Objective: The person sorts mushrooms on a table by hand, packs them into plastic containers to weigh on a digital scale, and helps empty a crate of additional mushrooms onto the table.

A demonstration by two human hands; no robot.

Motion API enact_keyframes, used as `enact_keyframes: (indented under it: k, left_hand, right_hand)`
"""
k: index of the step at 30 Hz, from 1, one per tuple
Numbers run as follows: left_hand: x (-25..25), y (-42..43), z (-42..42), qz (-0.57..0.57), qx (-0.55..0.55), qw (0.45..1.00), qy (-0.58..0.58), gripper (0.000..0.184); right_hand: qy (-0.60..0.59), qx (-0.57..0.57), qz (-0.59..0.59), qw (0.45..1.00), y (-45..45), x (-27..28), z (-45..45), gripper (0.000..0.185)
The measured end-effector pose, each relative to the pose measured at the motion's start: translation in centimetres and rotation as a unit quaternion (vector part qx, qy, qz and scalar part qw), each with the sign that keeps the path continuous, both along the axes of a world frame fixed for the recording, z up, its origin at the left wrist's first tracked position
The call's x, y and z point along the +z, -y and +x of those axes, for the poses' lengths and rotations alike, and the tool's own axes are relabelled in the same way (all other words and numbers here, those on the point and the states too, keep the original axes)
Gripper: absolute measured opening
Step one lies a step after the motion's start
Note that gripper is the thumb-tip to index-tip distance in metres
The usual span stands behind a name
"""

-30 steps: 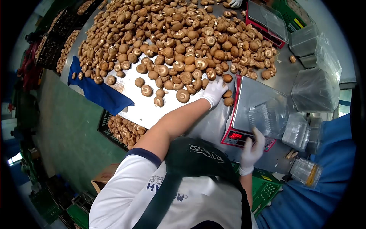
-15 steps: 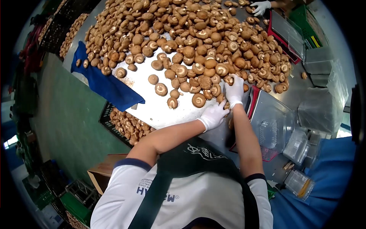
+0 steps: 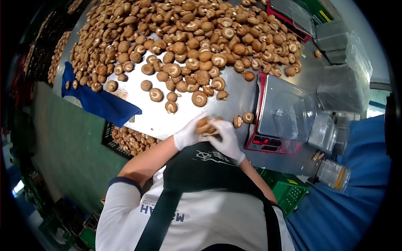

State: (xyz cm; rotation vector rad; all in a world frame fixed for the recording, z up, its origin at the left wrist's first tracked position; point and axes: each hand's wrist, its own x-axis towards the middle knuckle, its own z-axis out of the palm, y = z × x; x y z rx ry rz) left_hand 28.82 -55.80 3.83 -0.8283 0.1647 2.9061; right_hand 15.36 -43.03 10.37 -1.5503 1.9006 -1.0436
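Observation:
Both of my hands wear white gloves and are close together just above the dark apron, at the near edge of the metal table. My left hand [image 3: 188,133] is closed around brown mushrooms [image 3: 204,125] from the left side. My right hand [image 3: 226,138] curls over the same mushrooms from the right, its fingers slightly blurred. Gloves partly cover these mushrooms, so their number is unclear. Two loose mushrooms [image 3: 243,119] lie on the table to the right of my hands. Beyond them spreads a large heap of mushrooms [image 3: 167,39].
A red-edged scale [image 3: 263,104] with a lit red display stands to the right, bearing a clear plastic tray [image 3: 293,117]. Stacked clear containers [image 3: 339,88] are further right. A blue cloth [image 3: 98,104] hangs over the left edge, above a crate of mushrooms [image 3: 109,140].
My hands have drawn back from the heap's edge toward the apron, now with mushrooms between them. The view has shifted, showing the scale's display; another person's gloved hand has left view.

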Motion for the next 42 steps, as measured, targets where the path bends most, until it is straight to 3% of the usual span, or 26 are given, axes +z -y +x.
enact_keyframes:
  k: [2, 3, 5, 7, 9, 10, 12, 13, 15, 17, 22, 23, 24, 25, 27, 29, 30, 33, 34, 35, 38, 42]
  left_hand:
    - [0.9, -0.3, 1.7, 0.106, 0.067, 0.992, 0.034, 0.051]
    - [0.1, -0.1, 2.7, 0.177, 0.095, 0.979, 0.033, 0.042]
    - [-1.9, 0.4, 4.9, 0.14, 0.085, 0.979, -0.12, 0.038]
    - [-0.3, 0.5, 6.5, 0.101, 0.111, 0.984, -0.099, 0.037]
    - [0.2, 0.7, 8.5, 0.071, 0.135, 0.983, -0.099, 0.037]
    - [0.1, 0.9, 9.9, 0.059, 0.145, 0.982, -0.109, 0.037]
    - [-0.4, 1.1, 12.4, 0.021, 0.17, 0.981, -0.095, 0.038]
    - [-0.1, 1.3, 13.1, 0.01, 0.176, 0.982, -0.073, 0.037]
    - [-0.1, 1.5, 14.4, -0.041, 0.154, 0.987, -0.034, 0.037]
    - [0.7, 1.4, 13.9, -0.208, 0.094, 0.973, 0.018, 0.039]
    - [2.0, 1.4, 7.9, -0.487, -0.079, 0.863, 0.11, 0.057]
    - [1.5, 1.1, 6.3, -0.596, -0.102, 0.789, 0.105, 0.06]
    - [1.6, 0.9, 4.6, -0.615, -0.142, 0.768, 0.103, 0.066]
    - [2.4, 0.9, 3.0, -0.613, -0.183, 0.762, 0.1, 0.072]
    - [0.7, -0.2, 0.9, -0.718, -0.205, 0.664, 0.024, 0.076]
    - [1.9, -0.3, -0.2, -0.718, -0.268, 0.642, 0.014, 0.077]
    - [1.6, 0.0, -0.1, -0.707, -0.262, 0.657, 0.011, 0.077]
    - [1.2, 0.6, 1.2, -0.583, -0.179, 0.792, 0.018, 0.076]
    - [1.9, 0.9, 1.7, -0.557, -0.167, 0.813, 0.03, 0.072]
    - [0.9, 0.9, 2.3, -0.491, -0.127, 0.861, 0.032, 0.064]
    - [0.1, 0.6, 4.7, -0.322, -0.025, 0.946, 0.038, 0.048]
    - [1.5, -0.4, 8.1, -0.333, 0.011, 0.941, 0.057, 0.05]
  right_hand:
    - [0.036, 0.073, -0.012, 0.997, 0.5, -0.2, 0.5, 0.042]
    - [0.047, 0.103, -0.01, 0.993, 0.7, 0.1, 0.5, 0.039]
    - [0.057, 0.103, -0.027, 0.993, 1.1, 1.5, 0.4, 0.033]
    - [0.047, 0.081, -0.03, 0.995, 1.4, 2.7, -0.4, 0.031]
    - [-0.09, 0.024, 0.046, 0.995, 1.7, 2.2, -2.7, 0.032]
    - [-0.151, -0.007, 0.063, 0.986, 1.4, 1.0, -4.1, 0.042]
    - [-0.294, 0.01, 0.216, 0.931, 1.3, -0.1, -6.4, 0.059]
    - [-0.331, 0.007, 0.307, 0.892, 1.1, -0.7, -6.8, 0.058]
    - [-0.426, 0.039, 0.311, 0.849, 0.0, -2.3, -6.9, 0.053]
    - [-0.437, 0.045, 0.325, 0.837, 0.0, -4.3, -7.1, 0.051]
    - [-0.422, 0.082, 0.231, 0.873, 0.0, -3.8, -7.1, 0.05]
    - [-0.399, 0.08, 0.213, 0.888, -0.1, -3.1, -6.1, 0.05]
    - [-0.377, 0.078, 0.195, 0.902, -0.1, -2.6, -4.9, 0.05]
    - [-0.327, 0.081, 0.182, 0.924, -0.3, -2.6, -3.8, 0.053]
    - [-0.225, 0.059, 0.254, 0.939, -0.4, -3.6, -1.1, 0.056]
    - [-0.085, 0.002, 0.277, 0.957, 0.2, -4.0, -0.2, 0.06]
    - [-0.014, -0.026, 0.287, 0.957, 0.4, -4.2, 0.1, 0.063]
    - [0.019, -0.019, 0.207, 0.978, 0.1, -5.1, 1.7, 0.068]
    - [0.14, -0.015, 0.222, 0.965, 0.5, -5.5, 2.2, 0.08]
    - [0.345, -0.018, 0.205, 0.916, 1.0, -6.0, 3.1, 0.09]
    - [0.308, 0.029, 0.267, 0.913, 3.0, -4.9, 4.5, 0.093]
    - [0.172, 0.111, 0.288, 0.936, 4.6, -3.0, 5.8, 0.09]
